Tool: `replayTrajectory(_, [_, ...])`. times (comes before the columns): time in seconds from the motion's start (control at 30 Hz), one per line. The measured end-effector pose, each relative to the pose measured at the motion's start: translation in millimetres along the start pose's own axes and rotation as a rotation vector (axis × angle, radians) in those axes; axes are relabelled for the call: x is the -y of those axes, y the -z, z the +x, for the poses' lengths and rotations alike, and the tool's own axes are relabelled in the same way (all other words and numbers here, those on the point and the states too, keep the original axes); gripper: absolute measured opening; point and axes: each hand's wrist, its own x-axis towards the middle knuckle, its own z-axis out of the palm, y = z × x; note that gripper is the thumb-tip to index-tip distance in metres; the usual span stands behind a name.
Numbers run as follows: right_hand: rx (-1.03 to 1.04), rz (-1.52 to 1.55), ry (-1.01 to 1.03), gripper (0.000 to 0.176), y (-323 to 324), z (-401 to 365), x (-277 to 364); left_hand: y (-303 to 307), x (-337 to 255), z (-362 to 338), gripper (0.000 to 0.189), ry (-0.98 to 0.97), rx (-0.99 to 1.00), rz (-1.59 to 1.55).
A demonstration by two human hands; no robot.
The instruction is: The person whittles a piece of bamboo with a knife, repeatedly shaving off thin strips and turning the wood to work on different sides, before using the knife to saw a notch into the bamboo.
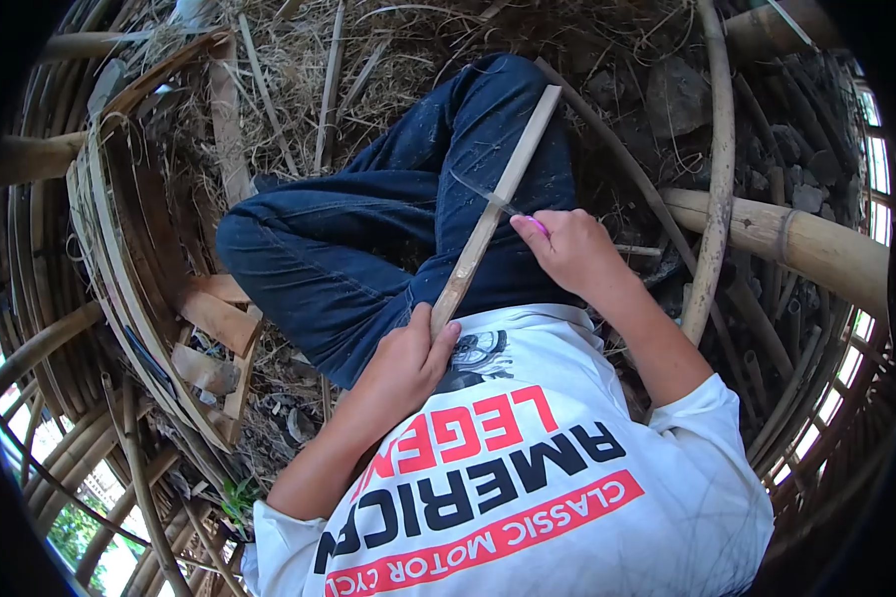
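My left hand (415, 356) is closed around the lower end of a long, pale wooden strip (488, 221), close to my waist. The strip slants up and away across my thigh, its far end over my knee. In my right hand (573, 251) is a knife with a pink handle (539, 226), gripped with the thumb along it. Its thin blade (476, 189) crosses the strip about midway, pointing to the left. Below both lie my dark blue jeans (334, 224), dotted with small shavings.
Dry straw (289, 109) covers the ground ahead. Bent wooden slats (119, 269) and short wood blocks (219, 318) stand to the left. On the right are a thick bamboo pole (786, 234), a thinner upright pole (721, 129) and stones (679, 97). Bamboo walls curve around both sides.
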Motion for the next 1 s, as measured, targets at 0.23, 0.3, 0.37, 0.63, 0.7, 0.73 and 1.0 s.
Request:
replayTrajectory(0.23, [0.024,-0.054,-0.013,0.054,0.1,3.7,-5.3,-3.2,3.4,2.2,0.033,-0.016,-0.026,0.01])
replayTrajectory(0.3, [0.047,-0.044,-0.032,0.054,1.5,-0.3,-4.8,-3.3,-0.2,-0.1,0.035,-0.003,-0.023,0.019])
replayTrajectory(0.37, [0.066,-0.03,-0.034,0.054,3.4,-2.4,-7.7,-3.0,0.5,-0.9,0.035,-0.007,-0.022,0.019])
replayTrajectory(0.63, [0.032,0.117,-0.005,0.053,-9.3,5.2,-13.0,-3.6,2.7,4.9,0.035,0.001,0.01,-0.006])
replayTrajectory(0.7, [0.026,0.216,-0.019,0.053,-13.3,1.3,-17.5,-2.3,2.8,6.7,0.036,0.012,0.033,0.0])
replayTrajectory(0.73, [0.028,0.222,-0.02,0.053,-12.5,1.4,-17.2,-1.4,3.6,7.2,0.037,0.022,0.052,0.003])
replayTrajectory(1.0, [0.186,-0.046,-0.232,0.032,4.2,12.6,-5.0,-5.6,10.2,13.9,0.036,-0.026,0.049,-0.109])
